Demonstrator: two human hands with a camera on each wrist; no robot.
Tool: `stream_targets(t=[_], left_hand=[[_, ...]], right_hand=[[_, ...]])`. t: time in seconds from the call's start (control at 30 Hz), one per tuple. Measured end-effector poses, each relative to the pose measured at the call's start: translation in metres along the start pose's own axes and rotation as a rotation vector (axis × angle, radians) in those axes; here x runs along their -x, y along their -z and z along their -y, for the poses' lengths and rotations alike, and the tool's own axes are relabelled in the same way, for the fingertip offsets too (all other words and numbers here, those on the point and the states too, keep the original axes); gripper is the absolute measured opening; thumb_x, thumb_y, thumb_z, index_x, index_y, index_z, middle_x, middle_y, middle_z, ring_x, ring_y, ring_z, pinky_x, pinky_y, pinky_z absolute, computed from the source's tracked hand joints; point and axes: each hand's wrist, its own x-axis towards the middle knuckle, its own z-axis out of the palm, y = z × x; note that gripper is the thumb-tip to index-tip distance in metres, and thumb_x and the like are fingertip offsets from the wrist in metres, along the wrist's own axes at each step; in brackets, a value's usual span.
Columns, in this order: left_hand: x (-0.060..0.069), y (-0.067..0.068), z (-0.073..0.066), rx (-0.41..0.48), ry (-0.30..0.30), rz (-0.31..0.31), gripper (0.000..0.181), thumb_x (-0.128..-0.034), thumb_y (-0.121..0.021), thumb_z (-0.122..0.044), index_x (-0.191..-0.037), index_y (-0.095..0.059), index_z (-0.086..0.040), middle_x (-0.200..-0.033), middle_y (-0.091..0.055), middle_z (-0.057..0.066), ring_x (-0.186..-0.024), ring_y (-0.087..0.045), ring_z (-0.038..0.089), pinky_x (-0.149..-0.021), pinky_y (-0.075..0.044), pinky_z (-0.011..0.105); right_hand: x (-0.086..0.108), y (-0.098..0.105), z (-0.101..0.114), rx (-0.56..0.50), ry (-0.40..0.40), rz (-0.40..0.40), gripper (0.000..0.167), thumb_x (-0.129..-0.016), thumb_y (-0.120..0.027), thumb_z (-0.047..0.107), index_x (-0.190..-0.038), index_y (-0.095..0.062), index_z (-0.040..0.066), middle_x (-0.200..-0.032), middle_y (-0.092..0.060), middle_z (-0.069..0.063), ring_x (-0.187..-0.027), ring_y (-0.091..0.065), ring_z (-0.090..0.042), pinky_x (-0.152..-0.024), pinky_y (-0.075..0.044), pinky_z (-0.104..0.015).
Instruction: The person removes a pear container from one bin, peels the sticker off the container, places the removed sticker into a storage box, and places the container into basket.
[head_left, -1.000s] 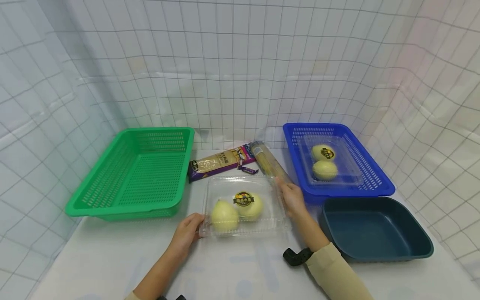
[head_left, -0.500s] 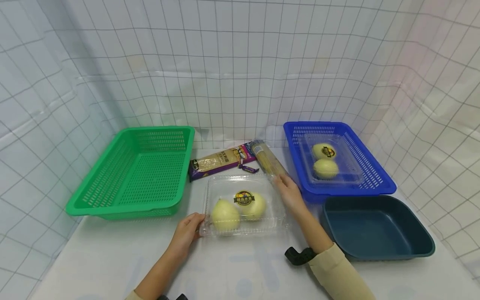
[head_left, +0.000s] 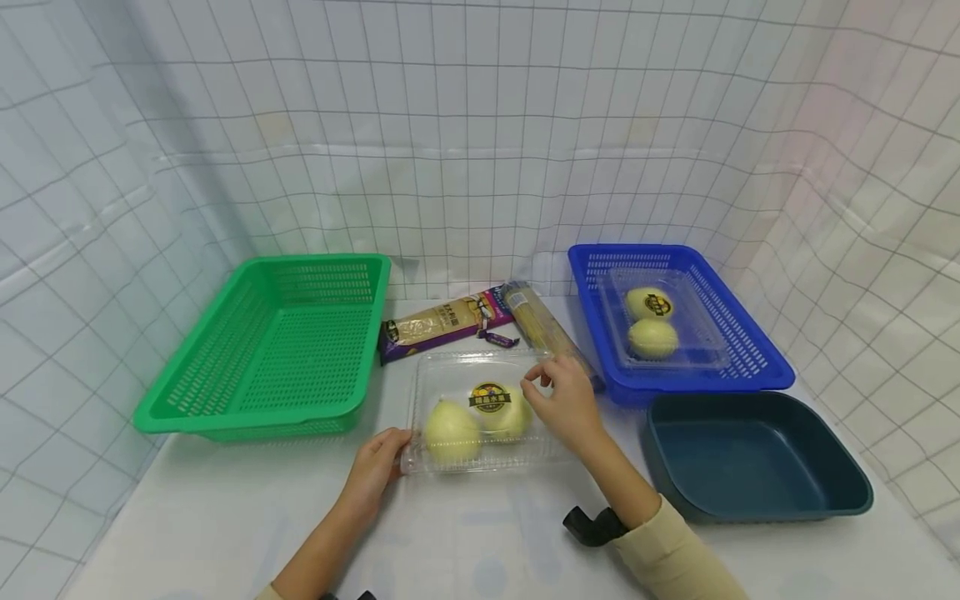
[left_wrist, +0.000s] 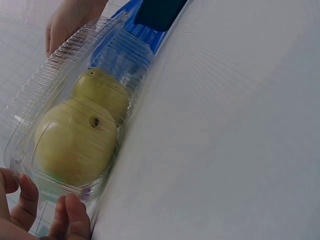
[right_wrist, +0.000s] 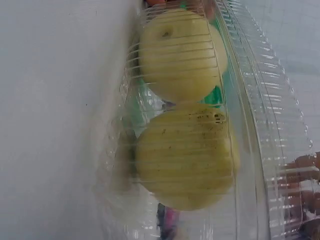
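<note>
Gripping the clear box (head_left: pixel 465 387) near the purple packet (head_left: pixel 435 325) in head view, the left hand (head_left: pixel 375 467) is facing the curled right hand (head_left: pixel 566 404) over its right side. Left wrist then right wrist views are showing two fruits (left_wrist: pixel 75 145) inside.

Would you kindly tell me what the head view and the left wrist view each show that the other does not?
Only the head view shows the label, the right sleeve and the inside of the dark tray.

Only the left wrist view shows the dark hollow on one pear.

Both show the clear box with its two pears, both hands and the blue basket.
</note>
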Motion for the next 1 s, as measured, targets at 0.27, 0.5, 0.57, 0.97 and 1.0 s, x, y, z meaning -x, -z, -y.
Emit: stream_targets(t=[0.27,0.5,0.57,0.97,1.0], left_hand=[[0.000,-0.002,0.001,-0.011,-0.003,-0.016,0.024,-0.0979,-0.050,-0.011,-0.078,-0.064,-0.005,-0.083,-0.056,0.001,-0.080,-0.053,0.010,-0.069,-0.050,0.025],[0.000,-0.002,0.002,-0.013,-0.010,-0.012,0.025,-0.0983,-0.050,-0.011,-0.080,-0.064,-0.004,-0.084,-0.057,0.001,-0.081,-0.054,0.012,-0.069,-0.051,0.026],[0.001,-0.001,0.002,-0.013,-0.011,-0.007,0.025,-0.0984,-0.050,-0.012,-0.080,-0.064,-0.004,-0.084,-0.057,0.001,-0.081,-0.054,0.012,-0.070,-0.050,0.026],[0.001,-0.001,0.001,0.005,-0.011,0.004,0.025,-0.0985,-0.051,-0.013,-0.078,-0.064,-0.006,-0.083,-0.056,0.001,-0.081,-0.053,0.011,-0.070,-0.050,0.026],[0.001,-0.001,0.002,0.006,-0.011,0.002,0.025,-0.0983,-0.051,-0.012,-0.078,-0.064,-0.006,-0.083,-0.056,0.001,-0.081,-0.053,0.011,-0.070,-0.050,0.026]], right_hand=[[-0.001,-0.004,0.007,0.029,-0.026,0.118,0.008,-0.085,-0.074,0.015,-0.085,-0.071,0.008,-0.076,-0.048,0.000,-0.073,-0.043,-0.018,-0.066,-0.037,-0.034],[-0.001,-0.007,0.014,0.053,-0.051,0.160,0.011,-0.084,-0.075,0.018,-0.085,-0.073,0.007,-0.072,-0.044,0.000,-0.072,-0.039,-0.018,-0.068,-0.034,-0.035],[0.000,-0.007,0.015,0.063,-0.053,0.161,0.012,-0.084,-0.075,0.018,-0.085,-0.073,0.007,-0.072,-0.043,0.000,-0.071,-0.039,-0.018,-0.068,-0.034,-0.035],[0.001,-0.010,0.014,0.099,-0.060,0.157,0.011,-0.083,-0.076,0.018,-0.084,-0.073,0.007,-0.070,-0.043,0.001,-0.071,-0.040,-0.017,-0.069,-0.034,-0.036],[0.002,-0.010,0.014,0.097,-0.060,0.157,0.011,-0.083,-0.076,0.018,-0.084,-0.073,0.007,-0.070,-0.044,0.001,-0.071,-0.040,-0.017,-0.069,-0.034,-0.036]])
